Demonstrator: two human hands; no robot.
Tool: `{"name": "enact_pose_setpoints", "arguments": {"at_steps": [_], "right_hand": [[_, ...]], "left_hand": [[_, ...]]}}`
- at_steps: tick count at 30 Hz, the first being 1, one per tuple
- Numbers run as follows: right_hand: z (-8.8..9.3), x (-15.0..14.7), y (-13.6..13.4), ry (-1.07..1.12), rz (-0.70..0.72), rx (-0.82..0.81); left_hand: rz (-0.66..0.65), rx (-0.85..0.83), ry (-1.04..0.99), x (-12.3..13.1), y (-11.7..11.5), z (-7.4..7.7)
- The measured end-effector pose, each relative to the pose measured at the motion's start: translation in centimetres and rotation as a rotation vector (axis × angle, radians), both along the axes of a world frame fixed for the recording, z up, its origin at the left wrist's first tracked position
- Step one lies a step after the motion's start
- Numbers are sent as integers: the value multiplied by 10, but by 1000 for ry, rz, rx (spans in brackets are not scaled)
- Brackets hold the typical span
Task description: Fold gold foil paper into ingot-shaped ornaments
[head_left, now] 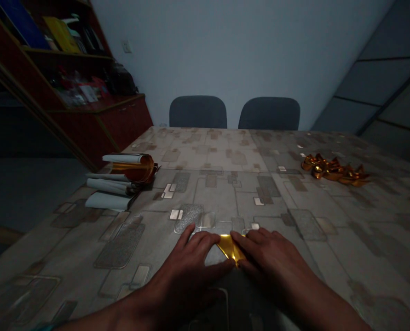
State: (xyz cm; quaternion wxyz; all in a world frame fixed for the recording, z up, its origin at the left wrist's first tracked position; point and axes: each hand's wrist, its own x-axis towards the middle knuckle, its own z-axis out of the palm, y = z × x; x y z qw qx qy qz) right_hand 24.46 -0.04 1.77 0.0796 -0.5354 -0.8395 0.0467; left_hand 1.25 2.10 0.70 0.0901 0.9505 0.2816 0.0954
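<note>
A: Where is the gold foil sheet (229,248)?
B: On the bench (329,239) at six o'clock, between left hand (191,259) and right hand (272,257). The fingers (208,239) lie flat, pressing it. Firm, even pressure should sharpen the crease.

Both hands flat on the table (225,184), near edge. Left hand (187,264) and right hand (268,257) press down on a small gold foil piece (229,248) between them; fingertips of both touch it, foil partly hidden under the fingers. Left of the table's middle lies a stack of curled white-backed gold sheets (122,179), the top one rolled with the gold side showing. Far right sits a cluster of folded gold foil shapes (334,170), well apart from the hands. Two grey chairs (234,112) stand at the far edge. Red-brown shelf unit (70,78) on the left, stuffed with items too dim to tell. Room is dark.
</note>
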Motion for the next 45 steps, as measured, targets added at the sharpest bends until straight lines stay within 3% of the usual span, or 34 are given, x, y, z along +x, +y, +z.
{"name": "enact_pose_setpoints", "arguments": {"at_steps": [2,6,12,16,22,28,33,39,45], "right_hand": [[9,4,2,62,-13,-97],[16,12,7,158,-63,-104],[10,10,8,197,-78,-97],[6,2,5,211,-58,-155],[1,-3,2,520,-16,-234],[9,13,5,484,-101,-36],[18,5,5,514,58,-236],[24,3,-1,490,343,-193],[24,-1,-2,339,365,-230]], "left_hand": [[-16,22,-10,-1,3,-3],[-63,60,0,-7,14,-10],[-134,95,6,-14,25,-2],[-162,101,-94,-11,24,5],[-160,67,-111,-4,25,-2],[-177,60,-68,-8,30,3],[-143,37,-60,-13,39,15],[-139,23,-82,-18,44,16],[-151,36,-122,-19,49,11]]}}
